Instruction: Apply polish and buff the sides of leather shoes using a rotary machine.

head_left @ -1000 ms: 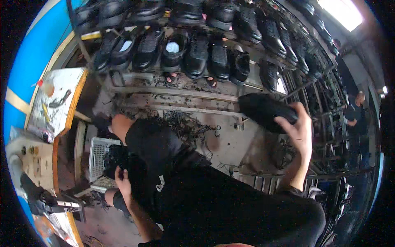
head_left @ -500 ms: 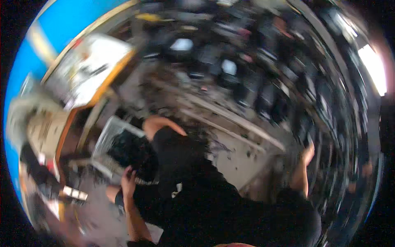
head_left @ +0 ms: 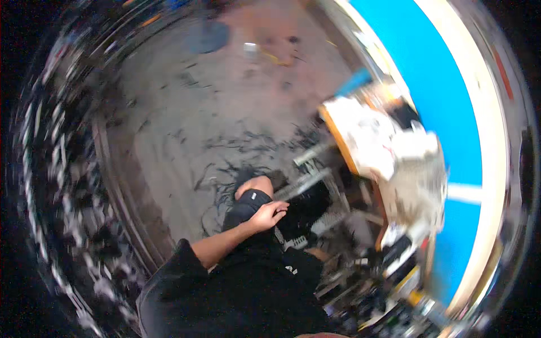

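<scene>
My left hand [head_left: 269, 217] reaches across above my lap, beside my bare knee [head_left: 255, 186]. Its fingers are loosely bent, with a gap between thumb and forefinger, and I see nothing held in them. Just past the fingertips stands a pale grey crate [head_left: 304, 185] with a dark black mass [head_left: 307, 205] inside; blur hides what that is. The hand appears to be over the near side of the crate, and I cannot tell if it touches. My right hand is out of the picture.
Black scraps [head_left: 242, 141] litter the grey floor [head_left: 169, 112]. On the right, a wooden-edged table [head_left: 338, 141] carries white material, beside a blue wall [head_left: 459, 112]. Blurred piles of dark and pale things [head_left: 51, 225] line the left. More clutter [head_left: 383, 304] lies lower right.
The view has swung round to the left, so the blue wall and table now appear on the right. My left hand has come in over my lap; my right hand has left the picture.
</scene>
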### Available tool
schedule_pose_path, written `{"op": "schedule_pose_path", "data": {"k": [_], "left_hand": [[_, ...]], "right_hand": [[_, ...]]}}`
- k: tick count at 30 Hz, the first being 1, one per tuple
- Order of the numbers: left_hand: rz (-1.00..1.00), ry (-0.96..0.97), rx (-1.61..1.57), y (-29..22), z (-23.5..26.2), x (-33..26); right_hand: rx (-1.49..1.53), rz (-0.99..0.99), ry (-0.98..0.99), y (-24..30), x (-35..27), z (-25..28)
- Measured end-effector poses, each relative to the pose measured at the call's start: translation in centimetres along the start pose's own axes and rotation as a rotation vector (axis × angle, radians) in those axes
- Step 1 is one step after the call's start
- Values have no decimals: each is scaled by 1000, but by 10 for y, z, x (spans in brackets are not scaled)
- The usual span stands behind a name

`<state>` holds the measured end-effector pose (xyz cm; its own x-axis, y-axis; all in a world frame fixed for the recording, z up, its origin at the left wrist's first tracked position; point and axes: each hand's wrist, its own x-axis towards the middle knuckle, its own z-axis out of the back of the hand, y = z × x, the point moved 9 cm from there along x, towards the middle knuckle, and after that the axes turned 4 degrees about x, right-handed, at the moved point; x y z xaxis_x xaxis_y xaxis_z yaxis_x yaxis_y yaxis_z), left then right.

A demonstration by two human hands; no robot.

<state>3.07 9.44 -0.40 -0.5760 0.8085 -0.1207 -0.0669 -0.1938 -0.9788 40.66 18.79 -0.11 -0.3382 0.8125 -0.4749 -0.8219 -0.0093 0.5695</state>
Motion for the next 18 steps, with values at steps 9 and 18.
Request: {"op": "schedule_pose_path", "data": {"k": [9, 18], "left_hand": [[552, -1238, -608, -63, 339, -314], [-1155, -2122, -645, -290, 510, -604]], "right_hand": [[-413, 164, 795, 319, 140, -101], [-715, 427, 1310, 499, 182, -286]]}}
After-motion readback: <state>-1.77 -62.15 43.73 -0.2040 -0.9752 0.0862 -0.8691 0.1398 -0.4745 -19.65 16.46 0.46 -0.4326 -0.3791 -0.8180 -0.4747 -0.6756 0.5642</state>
